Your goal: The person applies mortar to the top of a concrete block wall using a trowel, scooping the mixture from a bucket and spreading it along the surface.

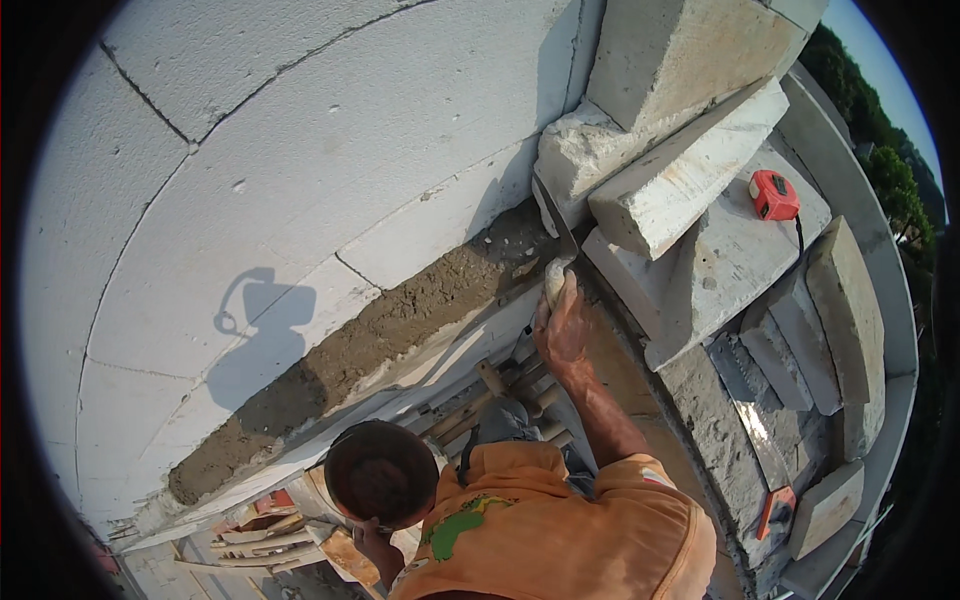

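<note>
My right hand (564,325) is closed around the pale handle of a trowel (565,243). Its thin blade points up toward a rough broken block (580,155) at the end of the wall. A strip of wet grey-brown mortar (400,320) runs along the wall top, and the blade is at its far right end. Lower down, my left hand (376,548) grips the rim of a dark round bucket (381,474), whose inside is shadowed. Large white blocks (300,170) rise along the far side of the mortar strip.
Cut block pieces (690,165) are stacked at right, with a red tape measure (773,195) on one. A handsaw (757,440) with an orange handle lies beside more leaning slabs (845,320). Below, timber pieces (265,545) show past the wall edge.
</note>
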Action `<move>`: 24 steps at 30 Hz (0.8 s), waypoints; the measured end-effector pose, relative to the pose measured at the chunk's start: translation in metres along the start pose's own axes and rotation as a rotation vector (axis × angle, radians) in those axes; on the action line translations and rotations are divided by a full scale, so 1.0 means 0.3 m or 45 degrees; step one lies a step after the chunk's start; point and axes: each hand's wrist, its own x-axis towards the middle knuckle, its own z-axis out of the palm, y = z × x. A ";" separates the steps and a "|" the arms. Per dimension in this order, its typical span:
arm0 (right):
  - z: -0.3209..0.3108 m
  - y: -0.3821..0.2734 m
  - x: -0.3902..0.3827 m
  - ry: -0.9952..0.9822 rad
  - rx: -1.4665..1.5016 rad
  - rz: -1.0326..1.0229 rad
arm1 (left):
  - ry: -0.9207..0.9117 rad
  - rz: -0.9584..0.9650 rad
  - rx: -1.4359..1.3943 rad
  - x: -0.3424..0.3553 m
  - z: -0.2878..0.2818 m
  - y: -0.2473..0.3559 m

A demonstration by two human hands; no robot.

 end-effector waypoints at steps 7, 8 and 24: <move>0.084 0.085 0.020 0.168 0.053 -0.142 | 0.027 -0.032 -0.029 0.002 0.022 -0.014; 0.104 0.094 0.026 0.075 -0.088 -0.165 | 0.040 -0.041 -0.036 -0.038 0.041 0.018; 0.098 0.020 0.045 0.058 0.212 0.093 | 0.039 -0.032 -0.004 -0.030 0.047 0.001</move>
